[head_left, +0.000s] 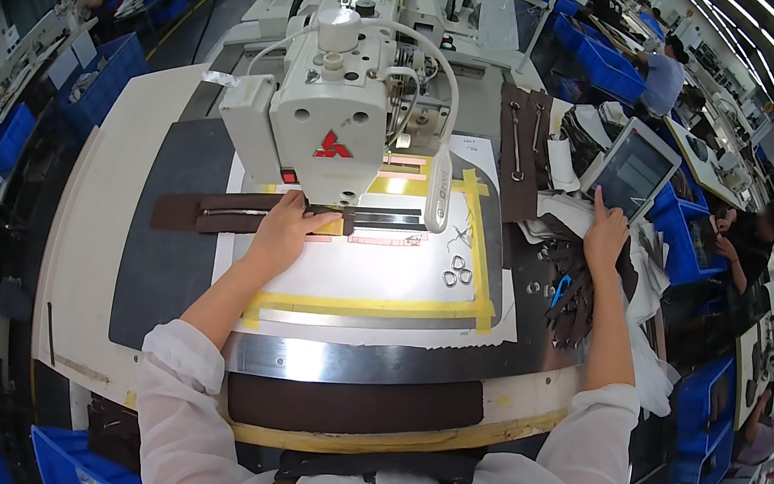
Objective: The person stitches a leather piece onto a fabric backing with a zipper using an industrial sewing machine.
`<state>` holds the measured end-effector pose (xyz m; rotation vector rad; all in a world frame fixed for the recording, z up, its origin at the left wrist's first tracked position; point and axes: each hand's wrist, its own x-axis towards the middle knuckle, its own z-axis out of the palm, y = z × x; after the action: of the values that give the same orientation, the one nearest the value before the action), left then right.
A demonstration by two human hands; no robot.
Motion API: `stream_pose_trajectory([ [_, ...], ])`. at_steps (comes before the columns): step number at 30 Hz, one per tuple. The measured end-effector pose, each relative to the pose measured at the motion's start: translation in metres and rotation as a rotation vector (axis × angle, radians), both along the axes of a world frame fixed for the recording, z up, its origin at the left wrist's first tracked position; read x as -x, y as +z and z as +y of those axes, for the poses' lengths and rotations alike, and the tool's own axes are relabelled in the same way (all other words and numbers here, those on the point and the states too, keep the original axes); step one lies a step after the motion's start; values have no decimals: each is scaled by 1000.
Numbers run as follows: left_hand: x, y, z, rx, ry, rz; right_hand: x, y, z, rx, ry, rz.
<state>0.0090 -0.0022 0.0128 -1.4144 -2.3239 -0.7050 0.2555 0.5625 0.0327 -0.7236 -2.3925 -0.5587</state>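
Note:
My left hand (283, 234) lies beside the needle area of a white industrial sewing machine (328, 101), fingers stretched out and apart. Its fingertips rest on a dark brown fabric strip (177, 215) with a zipper-like light line (235, 212) along it. The strip runs under the machine head, which hides part of it. Beneath is a white sheet (351, 277) bordered with yellow tape. At the right, my right hand (606, 234) reaches to a tablet-like control screen (634, 168). Its index finger is extended to the lower edge of the screen, holding nothing.
Several metal rings (458, 272) lie on the sheet's right side. Wrenches (519, 151) rest on brown material at the back right. Dark fabric pieces and a blue-handled tool (561, 290) sit near my right forearm. A folded brown piece (351, 405) lies along the front edge.

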Motion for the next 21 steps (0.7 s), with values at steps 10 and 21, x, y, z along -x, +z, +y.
stream_pose_trajectory([
  [10, 1, 0, 1, -36, -19, 40, -3, 29, -40, 60, 31, 37],
  [21, -1, 3, 1, -14, -24, -10, 40, 39, -305, 655, 1149, -285],
])
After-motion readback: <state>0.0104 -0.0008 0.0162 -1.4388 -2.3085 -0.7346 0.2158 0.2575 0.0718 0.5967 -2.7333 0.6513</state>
